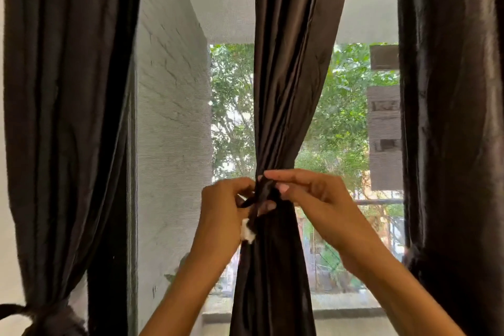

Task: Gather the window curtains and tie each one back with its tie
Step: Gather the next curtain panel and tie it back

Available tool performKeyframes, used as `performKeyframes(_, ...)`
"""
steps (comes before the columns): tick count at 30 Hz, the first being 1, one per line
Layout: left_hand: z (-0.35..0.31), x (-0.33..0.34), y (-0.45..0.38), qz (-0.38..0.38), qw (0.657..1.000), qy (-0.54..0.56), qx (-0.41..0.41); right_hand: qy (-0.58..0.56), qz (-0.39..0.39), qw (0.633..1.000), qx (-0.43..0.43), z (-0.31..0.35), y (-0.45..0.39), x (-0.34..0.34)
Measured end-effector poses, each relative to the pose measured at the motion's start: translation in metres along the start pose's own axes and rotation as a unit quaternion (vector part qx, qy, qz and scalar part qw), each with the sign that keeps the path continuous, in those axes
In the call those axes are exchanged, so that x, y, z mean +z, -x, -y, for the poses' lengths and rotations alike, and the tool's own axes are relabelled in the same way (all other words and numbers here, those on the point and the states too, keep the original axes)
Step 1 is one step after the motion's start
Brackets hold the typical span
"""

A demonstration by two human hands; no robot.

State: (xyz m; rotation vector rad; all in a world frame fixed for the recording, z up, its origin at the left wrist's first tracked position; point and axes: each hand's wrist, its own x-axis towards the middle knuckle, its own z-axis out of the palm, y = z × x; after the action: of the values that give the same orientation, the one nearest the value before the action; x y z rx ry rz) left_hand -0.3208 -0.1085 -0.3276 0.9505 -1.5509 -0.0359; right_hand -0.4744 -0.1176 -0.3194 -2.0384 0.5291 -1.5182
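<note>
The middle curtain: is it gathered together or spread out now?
Gathered. The middle curtain narrows to a tight waist where the left hand and right hand pinch its dark tie.

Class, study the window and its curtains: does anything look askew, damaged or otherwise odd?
Nothing looks damaged. The middle curtain is bunched at its waist, where the left hand and right hand work its tie. The left curtain is already tied low.
</note>
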Motion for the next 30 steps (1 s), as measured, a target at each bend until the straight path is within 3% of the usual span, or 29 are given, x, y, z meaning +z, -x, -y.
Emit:
performKeyframes(5,-0.004,-0.025,-0.005,0.074,0.996,0.006,-0.057,-0.03,-0.002,0.999,-0.022,-0.01,0.001,0.012)
performKeyframes(9,-0.005,-0.034,-0.002,0.079,0.989,0.101,-0.08,0.127,-0.029,0.987,-0.096,-0.023,0.01,0.028)
performKeyframes(13,-0.008,-0.045,-0.007,0.095,0.979,0.115,-0.141,0.231,-0.01,0.962,-0.145,-0.031,0.012,0.041)
performKeyframes(17,-0.013,-0.049,-0.012,0.111,0.967,0.135,-0.184,0.384,-0.085,0.895,-0.21,-0.028,0.011,0.054)
performKeyframes(23,-0.012,-0.047,-0.009,0.087,0.965,0.171,-0.178,0.387,-0.193,0.853,-0.294,-0.033,0.009,0.054)
performKeyframes(30,-0.009,-0.036,-0.006,0.035,0.96,0.204,-0.188,0.348,-0.229,0.865,-0.28,-0.033,0.016,0.054)
